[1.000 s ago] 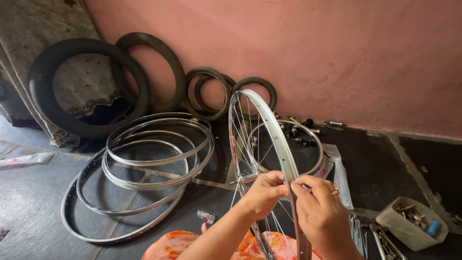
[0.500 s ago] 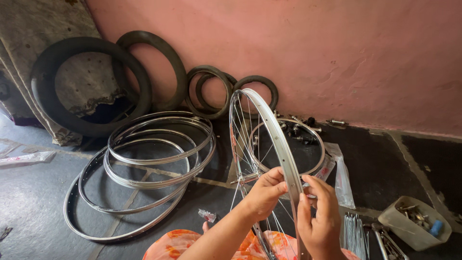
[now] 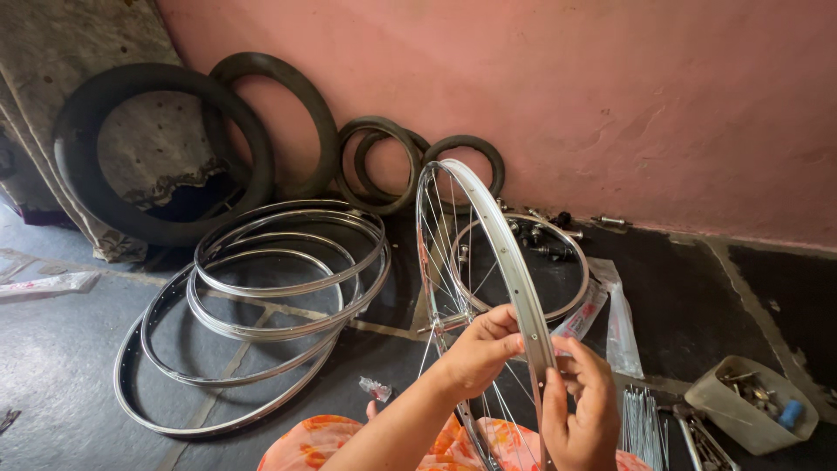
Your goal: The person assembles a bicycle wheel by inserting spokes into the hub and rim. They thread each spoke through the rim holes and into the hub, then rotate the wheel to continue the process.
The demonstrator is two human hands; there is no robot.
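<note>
An upright spoked bicycle wheel rim (image 3: 488,227) of shiny metal stands in front of me, its hub (image 3: 445,324) and thin spokes visible. My left hand (image 3: 478,349) grips the rim's near edge from the left, fingers curled over it. My right hand (image 3: 580,417) is on the rim's right side, thumb and fingertips pinched against it at a spoke hole. What the fingertips pinch is too small to tell.
A stack of several bare metal rims (image 3: 261,296) lies on the dark floor at left. Black tyres (image 3: 157,148) lean on the pink wall. Another rim (image 3: 558,262) lies behind the wheel. A bundle of loose spokes (image 3: 643,427) and a tub of small parts (image 3: 754,403) sit at right.
My right hand has slid down the rim toward me and turned its fingers to the rim's side. The left hand keeps its grip; the view has shifted slightly.
</note>
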